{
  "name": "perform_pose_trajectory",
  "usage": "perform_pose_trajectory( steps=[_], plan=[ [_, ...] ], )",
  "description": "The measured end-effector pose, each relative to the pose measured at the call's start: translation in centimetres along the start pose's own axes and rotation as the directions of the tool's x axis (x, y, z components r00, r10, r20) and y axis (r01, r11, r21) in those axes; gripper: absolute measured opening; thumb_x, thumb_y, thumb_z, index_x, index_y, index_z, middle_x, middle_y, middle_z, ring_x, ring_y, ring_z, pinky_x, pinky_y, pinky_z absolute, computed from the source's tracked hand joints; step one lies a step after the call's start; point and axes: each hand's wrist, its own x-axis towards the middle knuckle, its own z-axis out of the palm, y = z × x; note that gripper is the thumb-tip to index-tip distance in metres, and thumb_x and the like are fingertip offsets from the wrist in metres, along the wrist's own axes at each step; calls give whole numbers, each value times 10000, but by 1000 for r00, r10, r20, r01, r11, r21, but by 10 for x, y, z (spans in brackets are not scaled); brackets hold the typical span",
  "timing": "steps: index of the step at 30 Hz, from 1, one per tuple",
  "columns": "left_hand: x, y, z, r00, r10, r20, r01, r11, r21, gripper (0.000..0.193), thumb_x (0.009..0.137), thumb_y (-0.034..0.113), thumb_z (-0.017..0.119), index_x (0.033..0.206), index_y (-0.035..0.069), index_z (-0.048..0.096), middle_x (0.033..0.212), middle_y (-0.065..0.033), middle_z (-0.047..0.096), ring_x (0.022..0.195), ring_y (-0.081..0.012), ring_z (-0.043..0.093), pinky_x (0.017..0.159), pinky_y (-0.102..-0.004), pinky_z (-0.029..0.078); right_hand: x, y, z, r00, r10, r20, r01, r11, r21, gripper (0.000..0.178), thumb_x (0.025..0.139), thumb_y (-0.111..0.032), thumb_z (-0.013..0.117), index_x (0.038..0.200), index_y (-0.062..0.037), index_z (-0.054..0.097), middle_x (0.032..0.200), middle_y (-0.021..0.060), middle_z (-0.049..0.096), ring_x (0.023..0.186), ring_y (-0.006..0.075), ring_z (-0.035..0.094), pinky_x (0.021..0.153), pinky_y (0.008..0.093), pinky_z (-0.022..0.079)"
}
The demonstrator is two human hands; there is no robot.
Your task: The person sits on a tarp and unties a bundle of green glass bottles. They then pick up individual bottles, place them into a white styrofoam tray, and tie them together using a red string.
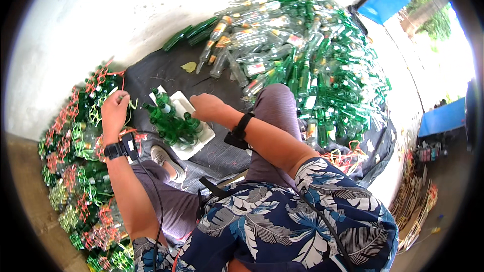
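Observation:
A cluster of green glass bottles (171, 121) stands upright on a white foam tray (205, 133), which lies on the dark sheet in front of me. My left hand (115, 105) is to the left of the cluster, thumb and fingers pinched together. From its fingertips a pale yellow-green plastic strap (134, 105) appears to hang. My right hand (207, 107) is closed just right of the cluster, above the tray's edge; whatever its fingers hold is hidden. Each wrist carries a black band with a small device.
Strapped bundles of green bottles (83, 151) are stacked along the left. Loose clear and green bottles (302, 55) form a large heap ahead and to the right. Red straps (348, 157) lie by my right knee. A yellow leaf (189, 67) rests on the dark sheet (156, 65).

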Motion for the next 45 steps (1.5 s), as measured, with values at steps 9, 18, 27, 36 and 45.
perform_pose_trajectory(
  steps=[9, 18, 27, 36, 45],
  plan=[
    [-25, -2, 14, 997, 81, -5, -80, 995, 60, 222, 952, 198, 662, 1057, 9, 714, 734, -68, 639, 618, -133, 537, 588, -319, 431, -18, 2, 0, 997, 42, -63, -33, 988, 148, 344, 832, -284, 727, 1032, -9, 682, 1001, 240, 724, 989, 443, 690, 861, 524, 553],
    [-91, 63, 54, 984, 127, 123, -108, 982, -152, 125, 920, 117, 699, 935, -7, 696, 713, -42, 631, 631, -92, 538, 589, -279, 444, -35, 10, -20, 948, 18, -318, 162, 833, 529, 338, 807, -262, 772, 997, 12, 717, 878, 175, 735, 794, 315, 722, 712, 405, 574],
    [-148, 78, 131, 702, 331, 631, -400, 916, -35, 192, 864, 214, 738, 935, 36, 748, 858, -179, 727, 784, -373, 711, 707, -445, 546, -91, 38, -119, 972, 93, -216, 234, -303, 924, 114, 985, -177, 681, 1016, -71, 656, 722, -39, 521, 551, 60, 434, 483, 237, 371],
    [-159, 72, 150, 630, 207, 749, -432, 895, 115, 287, 818, 282, 774, 1017, 74, 779, 1012, -179, 749, 997, -372, 705, 889, -471, 551, -202, 175, -161, 858, 426, -285, 394, -191, 899, 186, 998, -211, 684, 1095, -57, 646, 703, -83, 500, 559, 31, 407, 513, 212, 360],
    [-163, 71, 149, 622, 190, 760, -414, 903, 113, 281, 821, 266, 760, 1017, 66, 765, 1002, -188, 744, 982, -387, 695, 879, -483, 546, -333, 322, -24, 424, 901, 95, 294, -236, 926, 164, 956, -131, 690, 814, -117, 610, 646, -51, 516, 511, 67, 459, 427, 227, 371]
  ],
)
